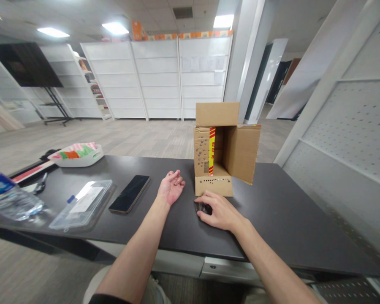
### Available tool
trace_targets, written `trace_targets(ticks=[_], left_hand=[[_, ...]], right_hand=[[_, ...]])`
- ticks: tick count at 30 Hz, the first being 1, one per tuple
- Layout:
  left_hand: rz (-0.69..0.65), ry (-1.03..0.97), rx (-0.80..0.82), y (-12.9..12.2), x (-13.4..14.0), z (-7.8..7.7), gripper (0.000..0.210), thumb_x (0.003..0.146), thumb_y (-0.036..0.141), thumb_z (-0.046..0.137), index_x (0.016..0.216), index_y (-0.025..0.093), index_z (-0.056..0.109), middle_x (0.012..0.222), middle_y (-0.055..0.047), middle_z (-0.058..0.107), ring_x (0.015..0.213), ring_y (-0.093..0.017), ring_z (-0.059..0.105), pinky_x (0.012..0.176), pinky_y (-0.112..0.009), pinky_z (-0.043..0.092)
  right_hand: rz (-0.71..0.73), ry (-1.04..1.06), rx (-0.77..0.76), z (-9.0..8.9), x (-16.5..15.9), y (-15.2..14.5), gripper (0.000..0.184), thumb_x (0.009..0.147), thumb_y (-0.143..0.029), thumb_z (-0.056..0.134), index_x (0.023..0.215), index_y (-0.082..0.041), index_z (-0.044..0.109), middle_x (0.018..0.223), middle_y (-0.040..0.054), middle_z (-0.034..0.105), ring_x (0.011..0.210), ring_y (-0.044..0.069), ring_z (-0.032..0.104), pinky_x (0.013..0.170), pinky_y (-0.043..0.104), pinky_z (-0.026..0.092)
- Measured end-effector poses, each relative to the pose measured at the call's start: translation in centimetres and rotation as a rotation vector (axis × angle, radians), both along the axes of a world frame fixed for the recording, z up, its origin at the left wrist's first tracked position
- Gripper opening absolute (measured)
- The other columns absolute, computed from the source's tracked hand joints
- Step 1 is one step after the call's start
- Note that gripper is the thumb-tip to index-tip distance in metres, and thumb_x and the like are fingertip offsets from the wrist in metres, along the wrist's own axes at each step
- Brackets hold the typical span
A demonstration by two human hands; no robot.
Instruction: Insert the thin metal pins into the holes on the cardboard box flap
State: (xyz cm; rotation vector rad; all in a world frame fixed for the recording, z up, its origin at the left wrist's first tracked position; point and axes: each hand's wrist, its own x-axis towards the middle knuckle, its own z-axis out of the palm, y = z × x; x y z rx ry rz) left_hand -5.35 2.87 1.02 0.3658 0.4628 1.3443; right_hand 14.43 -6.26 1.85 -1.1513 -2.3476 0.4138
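Just before the tan cardboard box's (229, 147) lowered front flap (214, 188), slim, dark, metallic-looking pieces (202, 207) lie on the matte black tabletop (272, 219). Our right hand (218, 211) arches around them, grip unclear; we'd judge them light, stiff, slippery, best pinched mid-length. Our left hand (172, 188) curls loosely upward, contents uncertain.

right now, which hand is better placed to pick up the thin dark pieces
Probably the right hand: it curves around the thin dark pieces, while the left hand is farther off.
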Motion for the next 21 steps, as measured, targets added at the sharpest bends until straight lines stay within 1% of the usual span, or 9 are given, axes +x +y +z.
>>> trace_targets(ticks=[15, 21], left_hand=[[0.009, 0.007, -0.005, -0.2, 0.12, 0.34, 0.025, 0.068, 0.003, 0.066, 0.065, 0.017, 0.045, 0.071, 0.005, 0.062, 0.043, -0.004, 0.031, 0.054, -0.025, 0.034], [0.006, 0.004, -0.007, -0.17, 0.06, 0.22, 0.024, 0.068, 0.004, 0.066, 0.066, 0.017, 0.046, 0.073, 0.004, 0.063, 0.043, -0.004, 0.032, 0.054, -0.025, 0.035]], right_hand=[[-0.005, 0.008, 0.005, 0.23, -0.1, 0.0, 0.027, 0.081, -0.027, 0.062, 0.107, -0.019, 0.065, 0.094, 0.0044, 0.06, 0.086, 0.017, 0.058, 0.08, 0.029, 0.045], [-0.004, 0.001, -0.001, 0.26, -0.11, 0.04, 0.027, 0.081, -0.027, 0.062, 0.107, -0.019, 0.065, 0.094, 0.0045, 0.06, 0.086, 0.017, 0.058, 0.08, 0.028, 0.045]])
